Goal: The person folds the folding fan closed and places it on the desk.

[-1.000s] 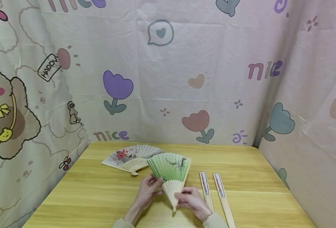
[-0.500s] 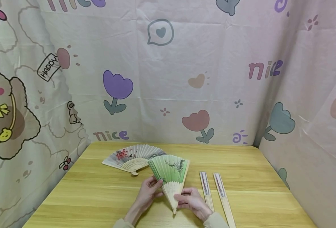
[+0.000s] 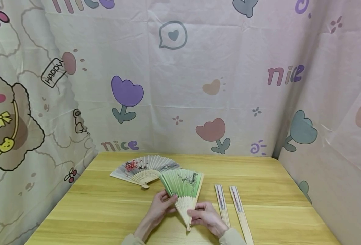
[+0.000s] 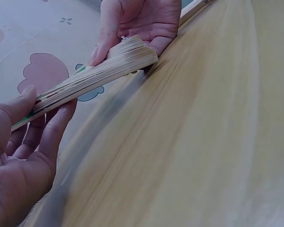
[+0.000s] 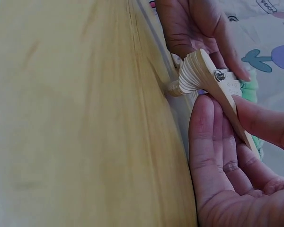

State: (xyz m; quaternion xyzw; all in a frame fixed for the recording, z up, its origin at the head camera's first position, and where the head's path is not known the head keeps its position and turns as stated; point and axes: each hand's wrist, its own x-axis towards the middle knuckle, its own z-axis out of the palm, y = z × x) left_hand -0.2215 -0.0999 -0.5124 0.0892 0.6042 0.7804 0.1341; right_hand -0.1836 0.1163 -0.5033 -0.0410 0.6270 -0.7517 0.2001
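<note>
Your left hand (image 3: 159, 206) reaches in from the lower left and pinches the left edge of the green fan (image 3: 182, 183), thumb over the front, fingers behind. Your right hand (image 3: 207, 217) clamps the right edge lower down, close to the pivot, and the right wrist view shows its thumb set against the outer stick with the fingers along the other side. Against the picture from a second ago, you hold the fan a little lower, so its top edge uncovers more of the right end of the grey fan (image 3: 136, 166) behind it; your left thumb sits slightly further in over the ribs. The grey fan lies spread where it was, as do the folded fan (image 3: 221, 199) and the second folded fan (image 3: 237, 202) beyond your right hand. The green fan is partly spread, held over the near middle of the wooden table (image 3: 278, 190), pivot end toward you. Its green leaf carries a dark branch print at upper right, its pale ribs are pierced, and a metal rivet (image 5: 219, 75) joins them.
</note>
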